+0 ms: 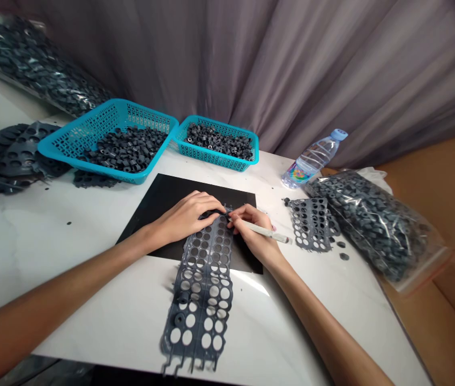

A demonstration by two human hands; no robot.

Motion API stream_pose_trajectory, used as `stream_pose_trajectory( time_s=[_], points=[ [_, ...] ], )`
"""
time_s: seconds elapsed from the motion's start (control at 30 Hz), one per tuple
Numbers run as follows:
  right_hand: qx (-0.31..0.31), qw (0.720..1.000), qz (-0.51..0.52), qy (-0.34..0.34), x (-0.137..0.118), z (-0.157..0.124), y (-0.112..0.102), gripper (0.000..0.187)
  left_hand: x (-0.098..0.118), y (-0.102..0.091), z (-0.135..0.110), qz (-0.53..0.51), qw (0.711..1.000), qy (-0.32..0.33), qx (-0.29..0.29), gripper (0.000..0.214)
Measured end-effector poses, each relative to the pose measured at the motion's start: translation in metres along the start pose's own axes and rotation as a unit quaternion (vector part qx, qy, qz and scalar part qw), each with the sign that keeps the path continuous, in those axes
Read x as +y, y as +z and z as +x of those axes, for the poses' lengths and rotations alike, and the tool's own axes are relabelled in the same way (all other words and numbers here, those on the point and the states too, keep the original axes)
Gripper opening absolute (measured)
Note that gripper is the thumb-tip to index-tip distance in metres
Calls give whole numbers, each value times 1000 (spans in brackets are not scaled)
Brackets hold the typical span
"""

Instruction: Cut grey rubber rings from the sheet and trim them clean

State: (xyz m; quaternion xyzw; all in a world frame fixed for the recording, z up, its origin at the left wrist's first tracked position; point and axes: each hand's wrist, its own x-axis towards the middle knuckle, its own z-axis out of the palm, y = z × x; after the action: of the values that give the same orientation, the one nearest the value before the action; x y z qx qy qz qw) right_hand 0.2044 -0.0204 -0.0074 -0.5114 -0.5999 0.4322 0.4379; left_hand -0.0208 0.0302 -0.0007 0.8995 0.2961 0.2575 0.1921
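Observation:
A long dark grey rubber-like sheet full of round holes (210, 257) runs from a black mat (163, 198) toward the table's near edge. On its far end lies my left hand (195, 212), thumb and fingers closed about the sheet. My right hand (253, 228) grips a pale pen-shaped tool (265, 231), its tip pointing at the sheet's far end beside my left fingertips. The tip itself is too small to make out. Two small dark rubber rings, a lower ring (179, 320) and an upper ring (183, 297), sit on the sheet's near left side.
Behind the mat stand a large blue basket (141, 177) and a smaller blue basket (215, 158), both holding small dark pieces. A water bottle (311, 161), a smaller perforated sheet (311, 225) and a filled plastic bag (372, 220) are at right. Perforated scraps (14, 155) lie left.

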Motion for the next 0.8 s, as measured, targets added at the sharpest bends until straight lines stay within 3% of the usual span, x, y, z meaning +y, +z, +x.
stream_pose_trajectory(
  time_s=[0.8],
  points=[
    [1, 1000, -23, -8, 1, 0, 1, 14, 4, 4, 2, 10, 1000, 13, 9, 27]
  ],
)
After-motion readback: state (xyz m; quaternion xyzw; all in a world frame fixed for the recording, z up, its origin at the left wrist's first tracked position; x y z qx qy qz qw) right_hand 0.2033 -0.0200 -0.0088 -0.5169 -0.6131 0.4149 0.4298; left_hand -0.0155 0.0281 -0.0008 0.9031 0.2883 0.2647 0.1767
